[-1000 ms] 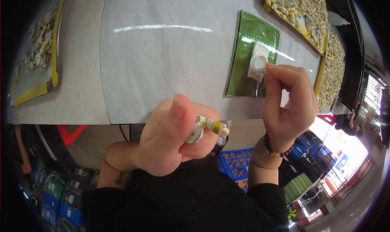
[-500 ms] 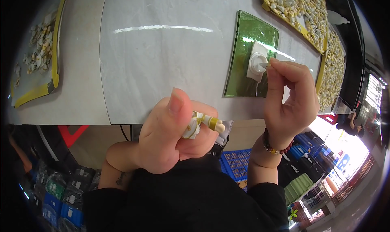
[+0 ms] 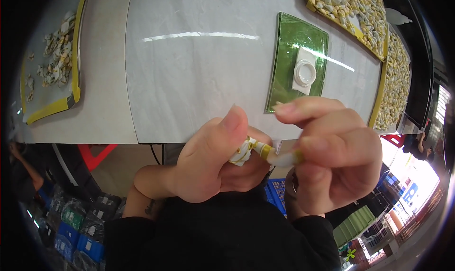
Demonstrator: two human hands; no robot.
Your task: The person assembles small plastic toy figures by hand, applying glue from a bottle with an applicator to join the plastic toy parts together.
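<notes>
My left hand [image 3: 204, 159] is closed around a small white figurine part [image 3: 242, 153] with gold trim, held just off the table's near edge. Between the thumb and fingers of my right hand [image 3: 341, 157] is a small curved white piece [image 3: 285, 159] with a yellowish tip. Its free end meets the banded end of the figurine part, or is right in front of it; I cannot tell whether they touch. Beyond my right hand, a round white dish [image 3: 305, 73] with pale paste sits on a white pad on a green glass plate [image 3: 286, 38].
Yellow-edged trays [image 3: 379, 102] full of small white and yellow pieces stand at the right. Another yellow-edged tray [image 3: 52, 109] with a heap of similar pieces is at the far left. The grey table [image 3: 199, 76] ends just beyond my left hand.
My right hand has come away from the dish, moving toward me and left with the small white piece, up to the figurine part. My left hand keeps its hold.
</notes>
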